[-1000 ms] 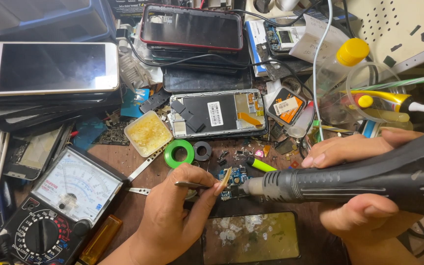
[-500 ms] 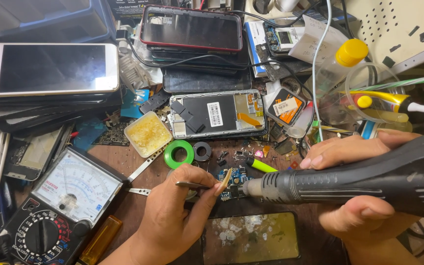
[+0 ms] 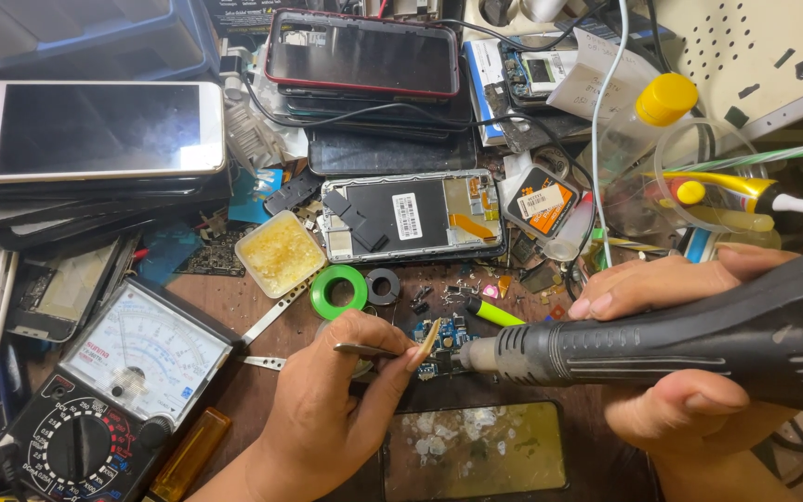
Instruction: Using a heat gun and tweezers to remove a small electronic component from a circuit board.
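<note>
The left hand (image 3: 327,409) pinches thin metal tweezers (image 3: 369,350) over a small blue circuit board (image 3: 443,344) lying on the cluttered brown worktop (image 3: 253,390). The right hand (image 3: 680,372) grips a thick black hot-air handpiece (image 3: 680,344), its metal nozzle just beside the board. A green tape ring (image 3: 338,291) lies nearby.

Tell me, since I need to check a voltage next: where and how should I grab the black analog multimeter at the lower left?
Probably best to grip the black analog multimeter across its two long side edges, near the middle between needle scale and dial. Come from above: it lies flat, face up, angled diagonally, so turn the fingers to match. Its right edge is freer; stacked phones crowd the upper left.
</note>
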